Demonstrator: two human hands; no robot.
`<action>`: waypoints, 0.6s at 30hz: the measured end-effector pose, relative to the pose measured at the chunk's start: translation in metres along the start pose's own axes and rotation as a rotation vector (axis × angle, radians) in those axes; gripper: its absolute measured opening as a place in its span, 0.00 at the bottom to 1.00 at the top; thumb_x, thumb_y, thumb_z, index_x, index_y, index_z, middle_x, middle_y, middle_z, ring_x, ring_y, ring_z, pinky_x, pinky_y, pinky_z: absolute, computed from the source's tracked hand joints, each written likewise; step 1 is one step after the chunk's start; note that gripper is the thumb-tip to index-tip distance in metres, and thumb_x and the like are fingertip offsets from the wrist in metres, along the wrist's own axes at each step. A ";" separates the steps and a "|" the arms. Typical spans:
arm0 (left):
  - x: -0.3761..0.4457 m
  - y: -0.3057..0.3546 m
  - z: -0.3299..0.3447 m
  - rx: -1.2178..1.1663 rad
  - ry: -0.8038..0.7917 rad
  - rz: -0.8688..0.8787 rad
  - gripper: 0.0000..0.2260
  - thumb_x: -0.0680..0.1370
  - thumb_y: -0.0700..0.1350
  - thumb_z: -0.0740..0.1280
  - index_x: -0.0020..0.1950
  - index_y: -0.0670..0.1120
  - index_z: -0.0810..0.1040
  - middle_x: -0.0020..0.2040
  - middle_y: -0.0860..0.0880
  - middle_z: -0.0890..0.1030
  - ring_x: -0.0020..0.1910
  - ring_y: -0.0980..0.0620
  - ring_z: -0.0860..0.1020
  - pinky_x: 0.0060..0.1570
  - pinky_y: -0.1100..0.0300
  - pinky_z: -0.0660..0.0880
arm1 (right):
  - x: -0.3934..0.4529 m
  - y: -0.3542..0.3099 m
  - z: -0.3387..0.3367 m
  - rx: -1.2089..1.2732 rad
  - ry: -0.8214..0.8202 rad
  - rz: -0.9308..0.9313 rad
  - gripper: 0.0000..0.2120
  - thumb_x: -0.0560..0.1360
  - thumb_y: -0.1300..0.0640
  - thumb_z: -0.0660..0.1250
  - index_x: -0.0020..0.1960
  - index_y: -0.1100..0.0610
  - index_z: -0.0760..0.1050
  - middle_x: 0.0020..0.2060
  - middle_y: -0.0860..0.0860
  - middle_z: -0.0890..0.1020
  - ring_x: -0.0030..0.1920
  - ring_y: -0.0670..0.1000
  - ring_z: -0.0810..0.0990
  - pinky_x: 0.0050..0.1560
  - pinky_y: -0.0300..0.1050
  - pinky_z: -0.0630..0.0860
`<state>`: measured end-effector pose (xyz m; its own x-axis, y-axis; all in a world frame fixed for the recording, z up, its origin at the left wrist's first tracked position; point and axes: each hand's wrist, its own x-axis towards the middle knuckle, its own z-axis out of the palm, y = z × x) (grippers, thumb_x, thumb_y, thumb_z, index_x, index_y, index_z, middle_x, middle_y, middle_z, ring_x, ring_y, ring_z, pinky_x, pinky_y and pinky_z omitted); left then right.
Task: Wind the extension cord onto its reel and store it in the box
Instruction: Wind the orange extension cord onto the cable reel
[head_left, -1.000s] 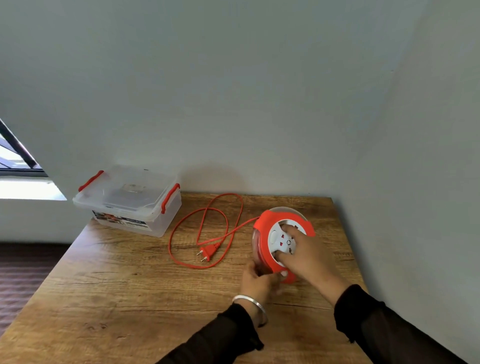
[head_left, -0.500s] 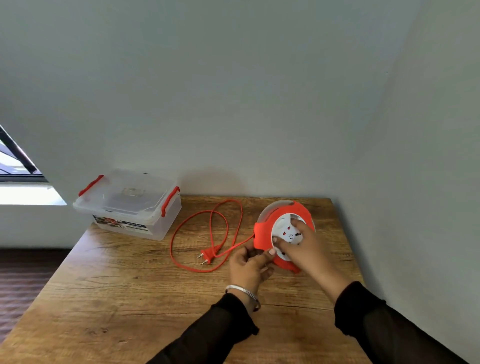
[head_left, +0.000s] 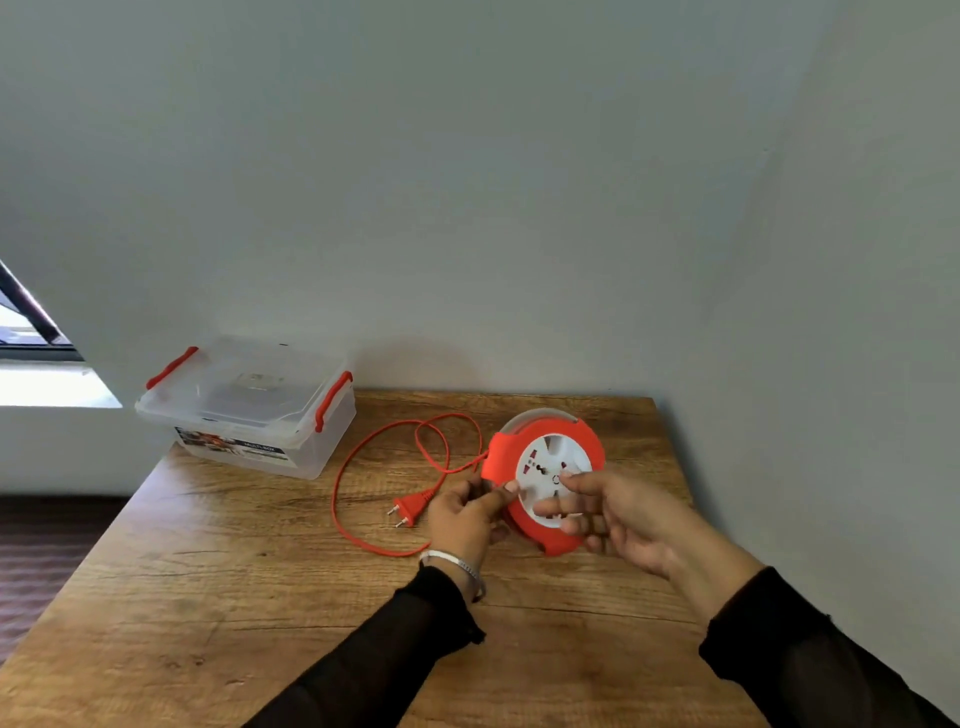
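The orange extension cord reel (head_left: 498, 457) with its white socket face stands tilted on the wooden table (head_left: 218, 597), at the right. My left hand (head_left: 460, 519) grips the reel's left rim, thumb on the front. The fingers of my right hand (head_left: 618, 514) are stretched out, their tips on the white socket face (head_left: 540, 457). The loose orange cord (head_left: 336, 493) lies in loops left of the reel, and its plug (head_left: 408, 508) lies just left of my left hand. At the table's back left corner stands the clear storage box (head_left: 249, 415) with red latches, its lid on.
Grey walls close off the table at the back and on the right. A window (head_left: 26, 332) shows at the far left, and dark floor (head_left: 52, 545) lies beyond the table's left edge. Bare wood stretches in front of the hands.
My left hand moved from under the reel up to its left rim. My right hand drew back, with only its fingertips left on the socket face. The cord loops shifted slightly.
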<state>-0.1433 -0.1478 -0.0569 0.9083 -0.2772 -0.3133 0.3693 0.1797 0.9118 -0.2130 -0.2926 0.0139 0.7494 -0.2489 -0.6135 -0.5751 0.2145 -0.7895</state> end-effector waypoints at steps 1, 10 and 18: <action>0.005 0.004 -0.005 0.052 -0.006 -0.008 0.08 0.69 0.37 0.75 0.36 0.44 0.77 0.32 0.47 0.78 0.32 0.48 0.77 0.36 0.50 0.78 | -0.001 -0.001 -0.005 -0.206 0.046 -0.093 0.12 0.76 0.57 0.65 0.59 0.57 0.72 0.42 0.53 0.86 0.30 0.47 0.80 0.31 0.41 0.73; 0.038 0.052 -0.025 0.541 -0.326 -0.043 0.03 0.70 0.43 0.75 0.38 0.45 0.82 0.33 0.45 0.80 0.27 0.50 0.77 0.26 0.63 0.75 | -0.002 0.009 -0.002 -1.736 0.092 -0.889 0.27 0.73 0.52 0.66 0.69 0.43 0.62 0.62 0.51 0.73 0.58 0.55 0.74 0.50 0.49 0.74; 0.058 0.062 -0.028 0.825 -0.512 -0.143 0.05 0.70 0.46 0.74 0.36 0.47 0.82 0.29 0.51 0.81 0.27 0.54 0.78 0.29 0.63 0.75 | 0.007 0.033 0.012 -1.927 -0.135 -1.072 0.31 0.71 0.61 0.68 0.69 0.46 0.62 0.67 0.61 0.67 0.63 0.62 0.70 0.59 0.58 0.70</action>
<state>-0.0619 -0.1267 -0.0257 0.5986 -0.6559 -0.4599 0.0394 -0.5493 0.8347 -0.2226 -0.2756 -0.0161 0.8763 0.4649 -0.1262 0.4806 -0.8618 0.1624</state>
